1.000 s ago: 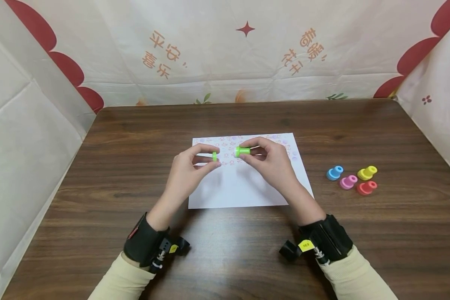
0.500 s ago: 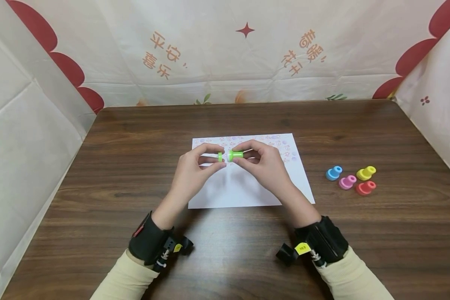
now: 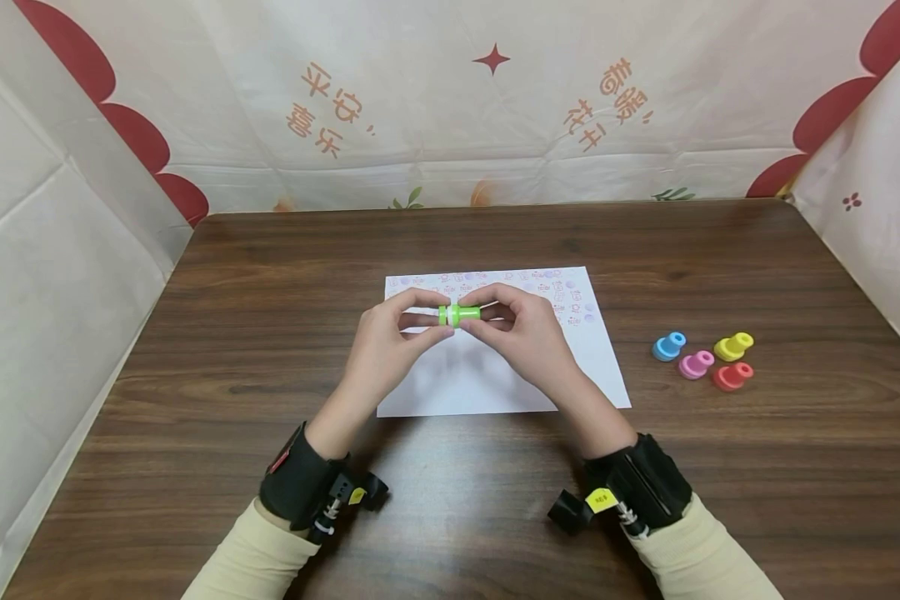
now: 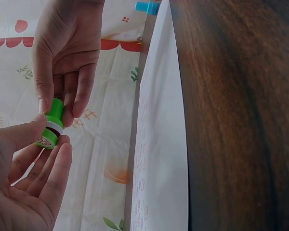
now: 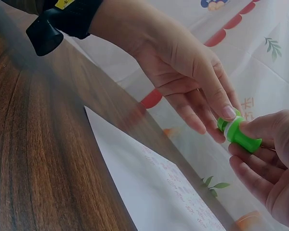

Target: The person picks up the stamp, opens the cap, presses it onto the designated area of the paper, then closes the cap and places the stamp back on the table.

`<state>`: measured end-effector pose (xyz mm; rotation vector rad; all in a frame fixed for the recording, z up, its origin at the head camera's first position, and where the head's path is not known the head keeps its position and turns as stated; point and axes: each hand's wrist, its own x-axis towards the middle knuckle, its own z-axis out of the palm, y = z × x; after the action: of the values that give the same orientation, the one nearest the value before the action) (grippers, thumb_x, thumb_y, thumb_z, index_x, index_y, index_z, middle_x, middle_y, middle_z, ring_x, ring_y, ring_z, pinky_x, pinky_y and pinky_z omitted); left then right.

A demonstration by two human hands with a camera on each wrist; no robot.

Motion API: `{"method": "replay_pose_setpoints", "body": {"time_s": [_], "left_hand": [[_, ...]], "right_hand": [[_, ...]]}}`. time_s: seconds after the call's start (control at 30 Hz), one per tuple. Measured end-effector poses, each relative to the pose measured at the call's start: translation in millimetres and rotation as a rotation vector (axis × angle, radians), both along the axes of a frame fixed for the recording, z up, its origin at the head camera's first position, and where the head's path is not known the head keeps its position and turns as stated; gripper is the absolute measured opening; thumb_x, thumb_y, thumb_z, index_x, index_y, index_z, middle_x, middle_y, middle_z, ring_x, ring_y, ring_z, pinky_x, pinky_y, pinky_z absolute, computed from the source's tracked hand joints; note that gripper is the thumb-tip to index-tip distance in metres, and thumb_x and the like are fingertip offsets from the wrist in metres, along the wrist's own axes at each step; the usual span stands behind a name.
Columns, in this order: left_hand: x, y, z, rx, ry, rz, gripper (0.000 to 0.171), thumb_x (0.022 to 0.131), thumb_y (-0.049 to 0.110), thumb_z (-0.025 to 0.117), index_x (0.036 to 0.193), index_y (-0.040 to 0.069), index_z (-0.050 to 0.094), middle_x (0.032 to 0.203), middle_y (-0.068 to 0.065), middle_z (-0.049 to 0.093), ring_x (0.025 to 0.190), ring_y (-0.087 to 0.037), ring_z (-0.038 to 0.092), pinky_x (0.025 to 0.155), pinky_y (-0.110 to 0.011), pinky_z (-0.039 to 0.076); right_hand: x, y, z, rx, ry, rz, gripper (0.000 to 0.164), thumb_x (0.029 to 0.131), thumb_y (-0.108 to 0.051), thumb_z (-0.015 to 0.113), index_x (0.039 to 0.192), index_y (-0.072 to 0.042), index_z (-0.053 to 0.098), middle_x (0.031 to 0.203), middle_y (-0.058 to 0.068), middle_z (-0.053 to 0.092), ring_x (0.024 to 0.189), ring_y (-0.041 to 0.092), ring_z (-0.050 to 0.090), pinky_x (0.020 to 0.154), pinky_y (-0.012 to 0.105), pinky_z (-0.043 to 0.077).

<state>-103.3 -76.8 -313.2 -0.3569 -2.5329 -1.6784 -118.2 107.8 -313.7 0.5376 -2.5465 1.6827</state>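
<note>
My right hand (image 3: 528, 337) pinches a small green stamp (image 3: 469, 314) by its handle, held sideways above the paper. Between the thumb and fingers of my left hand (image 3: 382, 342) is its green cap (image 3: 443, 315), lined up with the stamp's white-ringed end. In the left wrist view a dark slit shows between the cap (image 4: 47, 139) and the white ring of the stamp (image 4: 56, 109). The right wrist view has the cap (image 5: 222, 124) right at that ring. Below both hands lies a white sheet of paper (image 3: 495, 383), its far part covered in small red and purple prints.
To the right of the paper, blue (image 3: 668, 346), pink (image 3: 696, 364), yellow (image 3: 733, 346) and red (image 3: 733, 376) stamps stand grouped on the dark wooden table (image 3: 195, 375). A patterned white cloth (image 3: 420, 108) hangs behind the table's far edge.
My hands have come together: the right hand moved left with the stamp and the left hand slightly right with the cap. The gap between cap and stamp has nearly closed.
</note>
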Motion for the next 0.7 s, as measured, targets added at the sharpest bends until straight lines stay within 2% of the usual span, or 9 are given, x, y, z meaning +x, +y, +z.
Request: {"method": "replay_pose_setpoints", "body": {"time_s": [0.7], "left_hand": [[1.7, 1.7, 1.0, 0.001, 0.034, -0.01, 0.03, 0.078, 0.007, 0.077, 0.106, 0.007, 0.069, 0.108, -0.008, 0.07, 0.09, -0.016, 0.069, 0.08, -0.037, 0.061]], "right_hand": [[1.0, -2.5, -0.9, -0.041, -0.014, 0.032, 0.021, 0.081, -0.007, 0.074, 0.102, -0.005, 0.069, 0.101, 0.008, 0.071, 0.084, 0.012, 0.068, 0.072, 0.019, 0.059]]}}
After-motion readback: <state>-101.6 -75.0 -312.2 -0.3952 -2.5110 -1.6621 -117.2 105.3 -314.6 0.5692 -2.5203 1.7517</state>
